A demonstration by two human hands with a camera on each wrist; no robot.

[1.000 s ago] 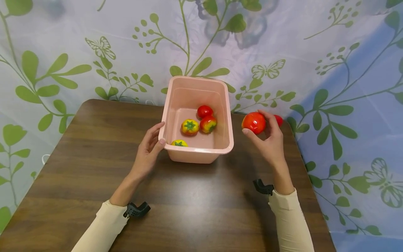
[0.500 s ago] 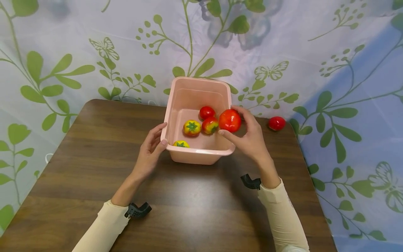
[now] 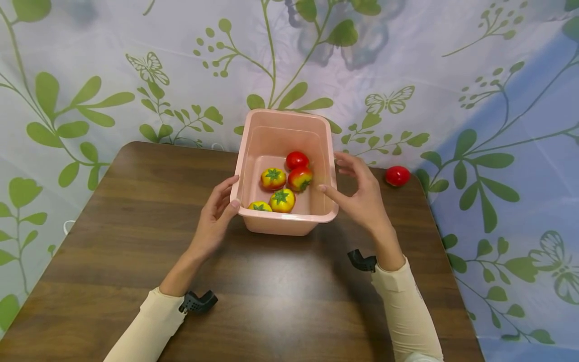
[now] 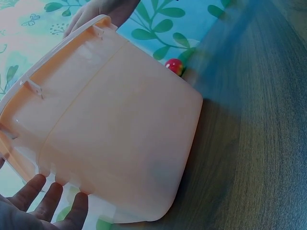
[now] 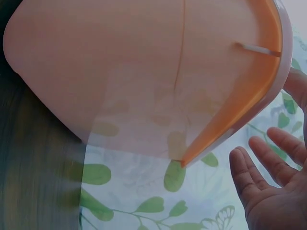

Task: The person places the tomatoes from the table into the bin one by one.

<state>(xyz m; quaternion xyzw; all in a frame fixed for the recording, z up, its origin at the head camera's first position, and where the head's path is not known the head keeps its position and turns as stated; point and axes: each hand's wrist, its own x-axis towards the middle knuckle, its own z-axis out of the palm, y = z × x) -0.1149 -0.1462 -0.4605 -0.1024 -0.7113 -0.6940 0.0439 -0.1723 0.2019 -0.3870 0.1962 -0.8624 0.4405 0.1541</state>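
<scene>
A pink plastic bin (image 3: 285, 224) stands on the table with several tomatoes inside, red and yellow with green star-shaped tops. Among them are a yellow-faced tomato (image 3: 282, 200) near the front wall and a red tomato (image 3: 297, 160) farther back. My left hand (image 3: 212, 213) grips the bin's left rim, thumb on top and fingers outside, as the left wrist view shows at the bin wall (image 4: 110, 120). Over the right rim, my right hand (image 3: 364, 198) is spread and holds nothing, its thumb reaching above the bin's inside. One more red tomato (image 3: 398, 176) lies on the table at the far right.
The brown wooden table (image 3: 276, 291) meets a leaf-patterned cloth backdrop (image 3: 176, 75) at its back edge and on the right. Dark camera mounts (image 3: 199, 301) sit on both wrists.
My right hand has carried a tomato leftward from the table to the bin and let it go. Another tomato now lies near the bin's front wall. The left hand keeps its grip.
</scene>
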